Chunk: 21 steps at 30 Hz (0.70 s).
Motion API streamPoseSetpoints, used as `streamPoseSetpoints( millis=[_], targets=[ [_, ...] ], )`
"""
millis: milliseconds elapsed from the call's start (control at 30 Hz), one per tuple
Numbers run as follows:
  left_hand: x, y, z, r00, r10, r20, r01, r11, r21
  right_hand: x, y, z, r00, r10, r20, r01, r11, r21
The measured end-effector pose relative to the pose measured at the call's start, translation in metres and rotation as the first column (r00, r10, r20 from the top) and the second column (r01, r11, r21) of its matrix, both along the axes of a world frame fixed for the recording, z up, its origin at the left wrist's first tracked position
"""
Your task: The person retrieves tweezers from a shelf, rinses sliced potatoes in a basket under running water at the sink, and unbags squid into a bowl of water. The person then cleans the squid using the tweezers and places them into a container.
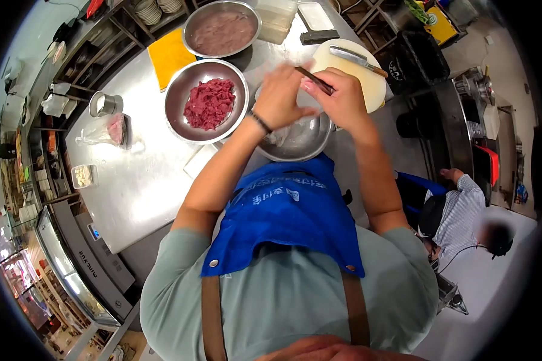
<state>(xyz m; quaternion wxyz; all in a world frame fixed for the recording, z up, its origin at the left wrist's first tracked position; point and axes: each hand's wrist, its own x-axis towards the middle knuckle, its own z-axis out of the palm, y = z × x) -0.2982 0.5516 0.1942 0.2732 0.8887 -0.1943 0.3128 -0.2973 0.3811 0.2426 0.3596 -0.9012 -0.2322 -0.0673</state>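
Over a metal bowl (310,144) at the table's near edge, both of my hands are raised close together. My right hand (345,99) is closed round a narrow dark-brown handled tool (314,80); its working end is not clear. Facing it, my left hand (280,99) is partly blurred, with its thumb apart from the fingers and nothing plainly held. Pale, see-through material (278,135) lies in the bowl, largely hidden by my left hand. Just left stands a steel bowl (173,114) containing red sliced meat (209,103).
Behind are a bowl of meat in liquid (224,29), a yellow cloth (170,57) and clear containers (275,18). A cleaver (350,56) rests on a round white cutting board (367,81). Bagged meat (115,129) lies left. Another person (457,210) is at the right.
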Motion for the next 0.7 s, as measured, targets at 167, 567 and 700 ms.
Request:
streamPoseSetpoints(
  millis=[167, 567, 700],
  targets=[
    [0.023, -0.010, -0.043, 0.701, -0.539, -0.467, 0.247, 0.798, -0.550, 0.014, -0.064, -0.122, 0.934, -0.284, -0.215, 0.354, 0.804, 0.477],
    [0.013, 0.005, -0.073, 0.756, -0.462, -0.463, 0.279, 0.868, -0.412, 0.001, -0.036, -0.171, 0.816, 0.166, -0.554, 0.324, 0.662, 0.676],
    [0.011, -0.009, -0.105, 0.838, -0.391, -0.381, 0.268, 0.903, -0.337, -0.005, -0.028, -0.158, 0.685, 0.415, -0.598, 0.400, 0.472, 0.786]
  ],
)
